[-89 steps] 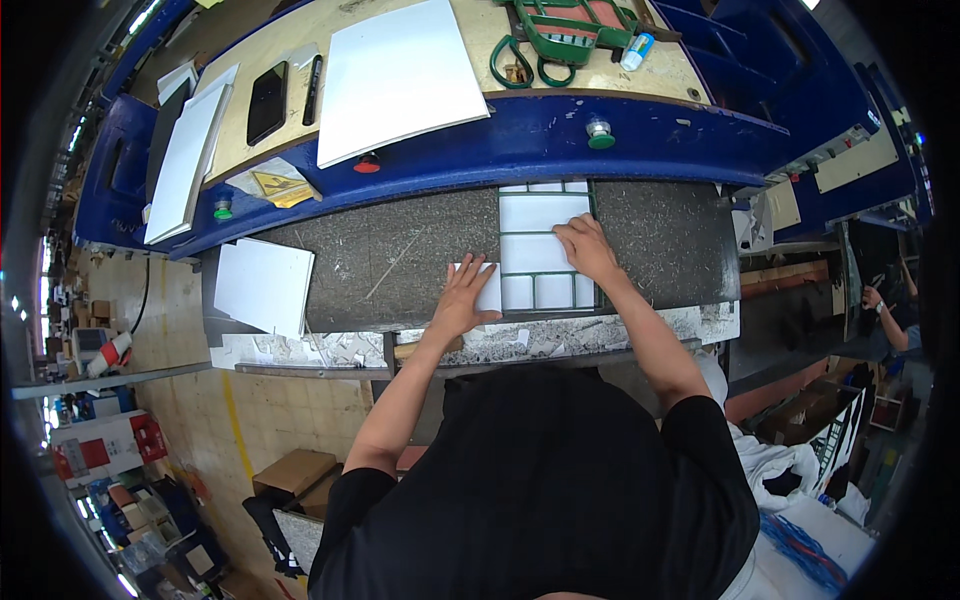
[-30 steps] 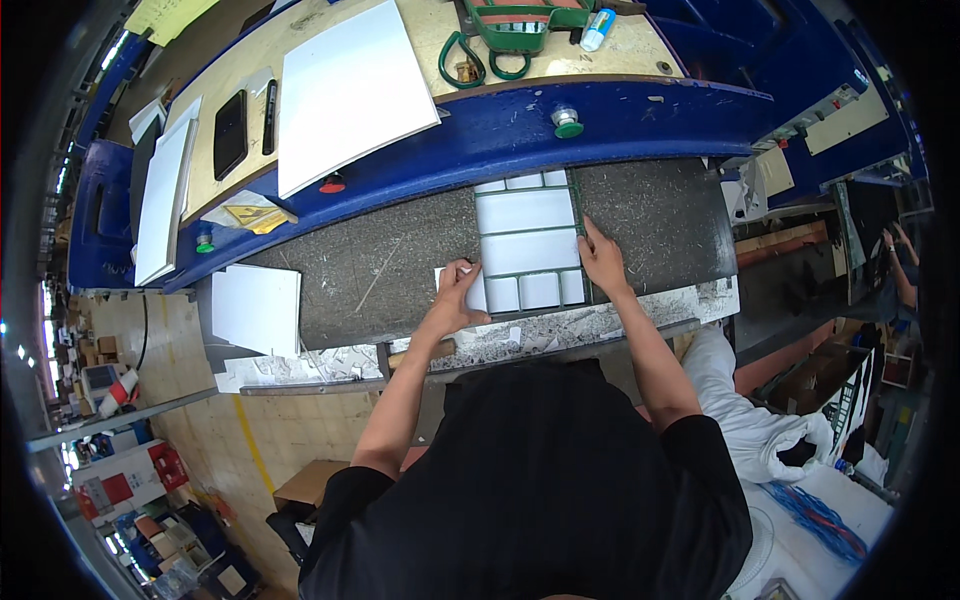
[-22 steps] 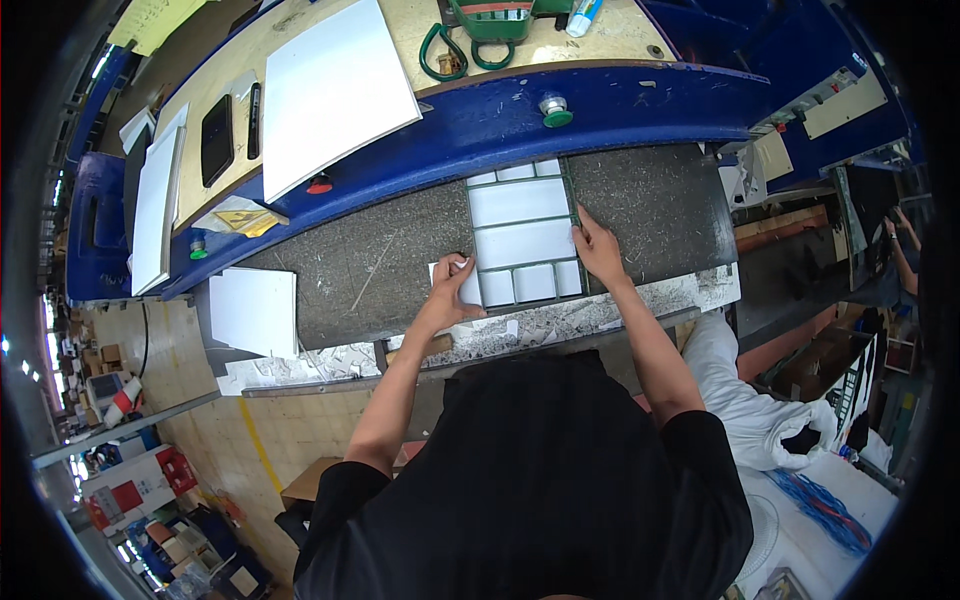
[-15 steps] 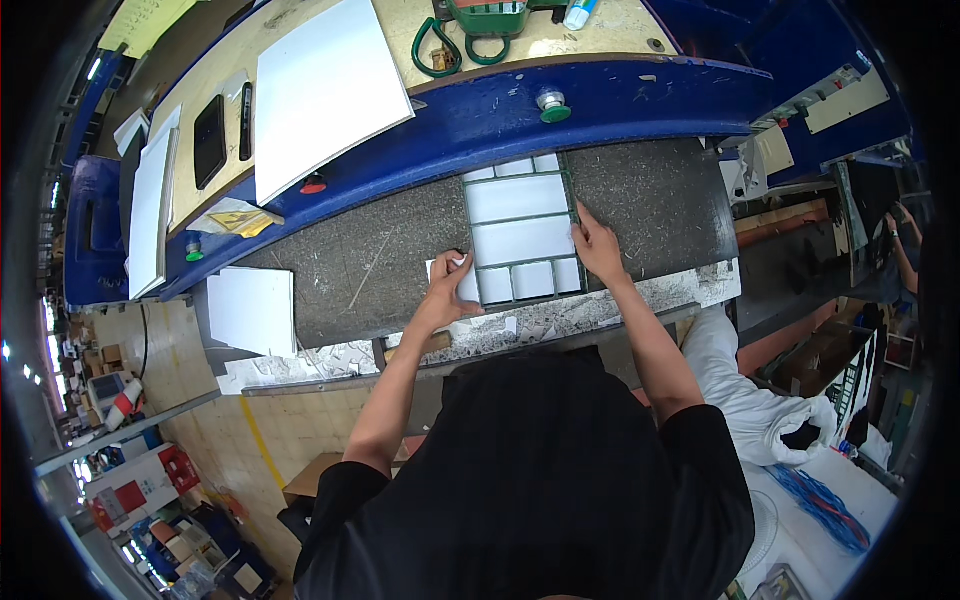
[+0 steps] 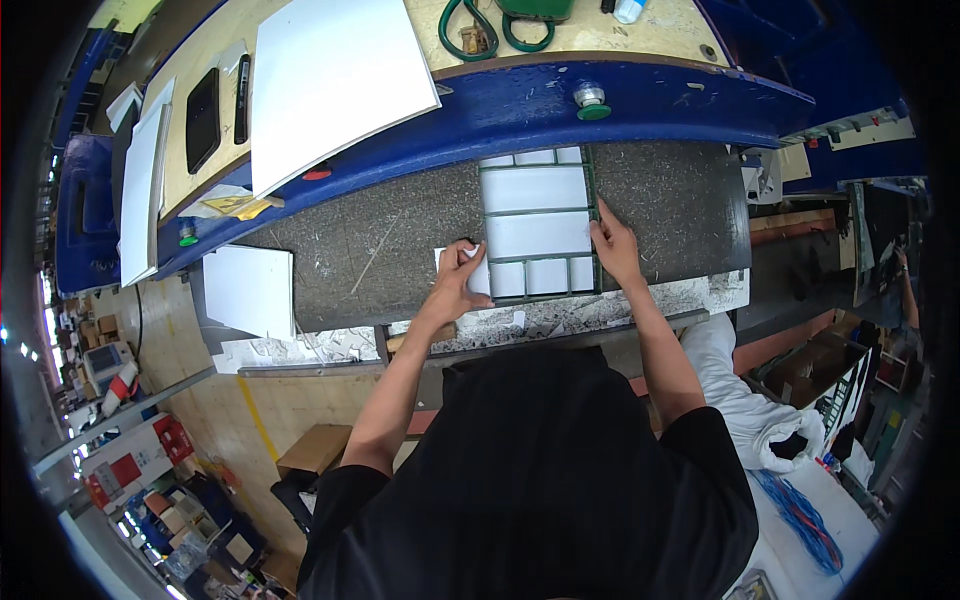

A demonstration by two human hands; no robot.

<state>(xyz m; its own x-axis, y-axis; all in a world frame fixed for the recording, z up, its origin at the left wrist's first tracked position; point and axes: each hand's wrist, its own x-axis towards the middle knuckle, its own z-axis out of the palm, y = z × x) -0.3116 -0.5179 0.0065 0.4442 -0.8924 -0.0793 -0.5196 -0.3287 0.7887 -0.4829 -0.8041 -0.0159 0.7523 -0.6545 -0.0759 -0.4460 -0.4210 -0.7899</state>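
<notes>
A flat panel [image 5: 538,235] of white rectangles divided by dark green strips lies on the dark work surface. My left hand [image 5: 456,285] is at its near left edge, with thumb and fingers curled around a small white piece [image 5: 478,277] that sits against the green border. Along the right edge, my right hand [image 5: 615,247] grips the border, thumb on the near side and forefinger stretched along the strip. The undersides of both hands' fingers are hidden.
White sheets [image 5: 250,290] lie at the left of the surface. Beyond it, a blue-edged shelf [image 5: 440,120] carries a large white board [image 5: 335,85], a phone [image 5: 203,120], a black marker [image 5: 242,98] and green-handled scissors [image 5: 468,30]. Paper scraps [image 5: 310,352] line the near edge.
The whole view has shifted slightly, so the panel and shelf appear further right. Both hands keep nearly the same places at the panel's edges.
</notes>
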